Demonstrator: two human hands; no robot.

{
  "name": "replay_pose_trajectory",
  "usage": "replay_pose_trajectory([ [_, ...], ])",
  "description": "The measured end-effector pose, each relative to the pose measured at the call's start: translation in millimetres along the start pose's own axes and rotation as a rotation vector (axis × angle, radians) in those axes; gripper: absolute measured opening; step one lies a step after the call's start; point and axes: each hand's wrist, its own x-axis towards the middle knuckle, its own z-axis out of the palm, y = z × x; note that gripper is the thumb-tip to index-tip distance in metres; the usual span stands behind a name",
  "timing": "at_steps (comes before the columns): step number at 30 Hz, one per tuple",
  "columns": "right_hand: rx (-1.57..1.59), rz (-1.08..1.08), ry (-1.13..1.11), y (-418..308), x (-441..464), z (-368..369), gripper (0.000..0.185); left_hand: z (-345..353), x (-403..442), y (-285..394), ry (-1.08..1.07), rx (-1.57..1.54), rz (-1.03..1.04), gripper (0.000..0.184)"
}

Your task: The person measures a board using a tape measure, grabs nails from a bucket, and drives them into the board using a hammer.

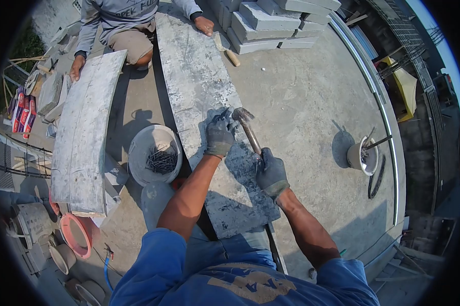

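My right hand (pixel 272 174), in a dark grey glove, is wrapped round the handle of a hammer (pixel 250 133). The hammer's head is just right of my left hand's fingertips, above a long paint-spotted board (pixel 189 66). My left hand (pixel 220 136), also gloved, rests on that board with its fingers drawn together. Whatever they pinch is too small or hidden to make out. The board's near end lies by my lap. Left of it stands a white bucket (pixel 138 155) holding many dark nails (pixel 161 160).
Opposite me a person (pixel 128 20) kneels, one hand on a second board (pixel 84 132), the other by the long board. A wooden-handled tool (pixel 232 57) lies near grey blocks (pixel 265 18). At right is another bucket (pixel 356 154); at left, a pink tub (pixel 66 224).
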Motion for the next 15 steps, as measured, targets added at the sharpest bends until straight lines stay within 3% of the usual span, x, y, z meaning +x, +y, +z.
replay_pose_trajectory([
  [3, -0.061, 0.013, -0.031, -17, 0, -13, 0.011, 3, 4, -5, -0.018, -0.090, -0.005, 0.047],
  [5, -0.044, 0.015, -0.023, -32, -7, -20, 0.011, 8, 1, -13, 0.012, 0.052, 0.042, 0.052],
  [7, 0.221, -0.144, 0.184, -38, -16, -20, 0.011, 4, -2, -6, 0.068, 0.026, 0.101, 0.054],
  [9, 0.043, -0.049, 0.065, 8, -7, 4, 0.011, 4, 2, -5, 0.136, -0.003, 0.182, 0.056],
  [10, -0.139, 0.048, -0.061, 24, -2, 9, 0.012, 20, -1, -21, 0.107, -0.019, 0.139, 0.057],
  [12, -0.176, 0.003, -0.048, 7, -2, -4, 0.017, 44, -3, -46, 0.050, -0.052, 0.049, 0.059],
  [15, 0.047, -0.174, 0.095, -11, -22, -9, 0.034, 1, -5, -1, -0.014, -0.029, -0.010, 0.066],
])
